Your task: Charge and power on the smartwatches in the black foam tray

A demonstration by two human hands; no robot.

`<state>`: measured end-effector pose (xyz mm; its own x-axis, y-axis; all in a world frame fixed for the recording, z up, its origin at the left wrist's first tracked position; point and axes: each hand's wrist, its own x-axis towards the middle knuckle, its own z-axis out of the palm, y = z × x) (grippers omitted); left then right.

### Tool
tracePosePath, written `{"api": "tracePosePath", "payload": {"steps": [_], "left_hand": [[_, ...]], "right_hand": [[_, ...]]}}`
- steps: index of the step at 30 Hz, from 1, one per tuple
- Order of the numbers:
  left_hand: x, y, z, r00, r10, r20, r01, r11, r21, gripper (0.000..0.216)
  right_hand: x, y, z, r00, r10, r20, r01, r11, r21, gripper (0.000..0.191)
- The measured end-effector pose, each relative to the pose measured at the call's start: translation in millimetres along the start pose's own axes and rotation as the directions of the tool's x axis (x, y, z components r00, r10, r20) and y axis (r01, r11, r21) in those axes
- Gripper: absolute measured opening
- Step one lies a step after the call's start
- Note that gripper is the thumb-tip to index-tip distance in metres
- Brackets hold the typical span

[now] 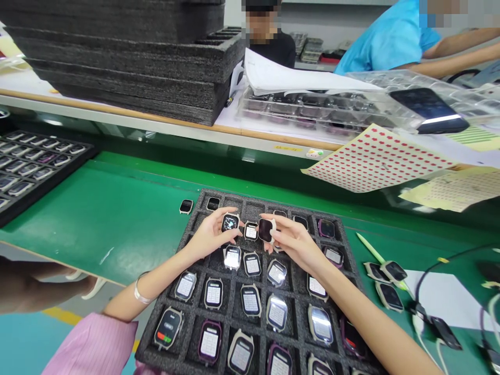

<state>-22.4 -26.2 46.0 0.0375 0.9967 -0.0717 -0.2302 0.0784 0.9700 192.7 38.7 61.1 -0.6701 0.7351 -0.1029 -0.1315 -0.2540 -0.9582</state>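
A black foam tray [195,221] with square pockets lies on the green table in front of me, and most pockets hold small smartwatch bodies with lit screens. My left hand [211,234] holds a white-cased watch body [230,222] with a dark dial screen over the tray's far rows. My right hand [294,240] grips another light-cased watch body [266,230], screen dark, tilted toward the left one. The two watch bodies sit close together, a lit one [250,231] in the tray between them.
One loose watch body [186,206] lies on the green mat left of the tray. Several more [385,278], a green pen [371,249] and charging cables [437,323] lie at right. Another filled tray [35,161] sits far left. Foam tray stacks [136,62], clear blister trays [312,109], sticker sheets [375,159] and two people are behind.
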Motion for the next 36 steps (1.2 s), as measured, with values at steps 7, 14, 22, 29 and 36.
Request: {"api": "tracePosePath", "payload": {"steps": [7,14,22,29,36], "left_hand": [[-2,-1,2,0.994,0.107,-0.022,-0.096,0.949,0.301,0.044],[-8,4,6,0.992,0.127,-0.016,-0.107,0.892,0.439,0.041],[-11,3,4,0.990,0.138,0.033,-0.135,0.841,0.523,0.038],[-9,1,3,0.984,0.178,0.016,-0.162,0.852,0.498,0.038],[-5,8,7,0.981,0.196,0.008,-0.170,0.831,0.529,0.041]], "right_hand": [[-1,-1,-1,0.998,0.007,0.069,-0.012,0.998,0.067,0.040],[-1,3,2,0.997,0.009,0.079,-0.018,0.993,0.113,0.041],[0,0,2,0.998,0.027,0.051,-0.029,0.999,0.046,0.040],[-1,-2,4,0.999,0.040,-0.001,-0.040,0.999,0.006,0.043],[-2,-11,0,0.992,0.070,-0.107,-0.086,0.984,-0.154,0.051]]}}
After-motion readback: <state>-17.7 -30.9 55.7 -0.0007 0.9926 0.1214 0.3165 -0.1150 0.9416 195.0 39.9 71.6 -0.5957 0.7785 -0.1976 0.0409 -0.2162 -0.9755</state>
